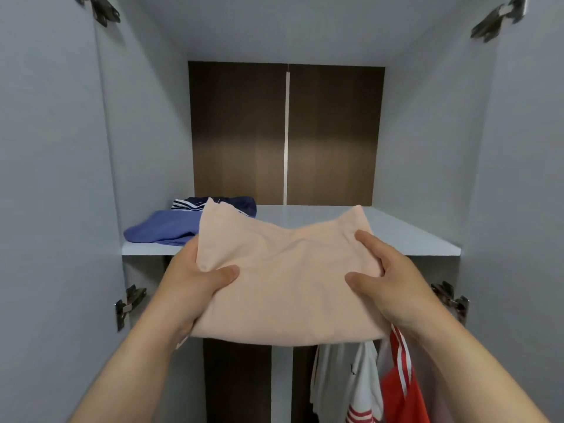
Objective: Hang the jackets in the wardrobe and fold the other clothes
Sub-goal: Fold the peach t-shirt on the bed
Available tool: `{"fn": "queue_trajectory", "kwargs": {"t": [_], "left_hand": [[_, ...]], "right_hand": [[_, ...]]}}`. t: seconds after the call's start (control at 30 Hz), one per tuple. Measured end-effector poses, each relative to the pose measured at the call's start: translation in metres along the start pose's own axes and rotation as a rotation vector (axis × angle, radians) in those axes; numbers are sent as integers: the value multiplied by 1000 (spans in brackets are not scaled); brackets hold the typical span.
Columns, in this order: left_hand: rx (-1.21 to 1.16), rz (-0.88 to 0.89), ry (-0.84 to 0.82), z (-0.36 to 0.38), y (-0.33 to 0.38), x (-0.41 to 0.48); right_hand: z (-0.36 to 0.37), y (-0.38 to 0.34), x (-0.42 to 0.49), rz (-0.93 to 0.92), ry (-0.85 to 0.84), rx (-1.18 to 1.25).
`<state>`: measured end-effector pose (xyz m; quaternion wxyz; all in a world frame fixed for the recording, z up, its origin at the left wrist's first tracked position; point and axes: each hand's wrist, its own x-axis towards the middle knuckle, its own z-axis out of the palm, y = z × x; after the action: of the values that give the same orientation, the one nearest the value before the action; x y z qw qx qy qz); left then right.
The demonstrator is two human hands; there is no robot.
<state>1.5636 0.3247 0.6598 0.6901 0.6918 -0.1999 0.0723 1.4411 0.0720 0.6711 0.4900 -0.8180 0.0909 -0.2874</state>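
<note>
Right now I grip the folded peach garment [287, 279] with my left hand [195, 285] and right hand [393, 282], thumbs on top, level to slide onto the shelf [406, 230] beside the blue clothes [164, 227].

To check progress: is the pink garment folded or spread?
Folded: the pink garment forms a compact layered pad between left hand and right hand.

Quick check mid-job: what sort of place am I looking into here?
Most likely an open wardrobe: a grey shelf holds folded blue clothes, a red jacket hangs below it, and door hinges sit on the side panels.
</note>
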Motion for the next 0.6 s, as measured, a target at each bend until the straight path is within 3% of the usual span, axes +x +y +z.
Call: {"fn": "queue_trajectory", "kwargs": {"t": [0.3, 0.6], "left_hand": [[27, -61, -66, 54, 13, 95], [166, -139, -25, 91, 4, 167]], "right_hand": [[-21, 13, 106, -26, 94, 35], [-17, 49, 201, 53, 23, 11]]}}
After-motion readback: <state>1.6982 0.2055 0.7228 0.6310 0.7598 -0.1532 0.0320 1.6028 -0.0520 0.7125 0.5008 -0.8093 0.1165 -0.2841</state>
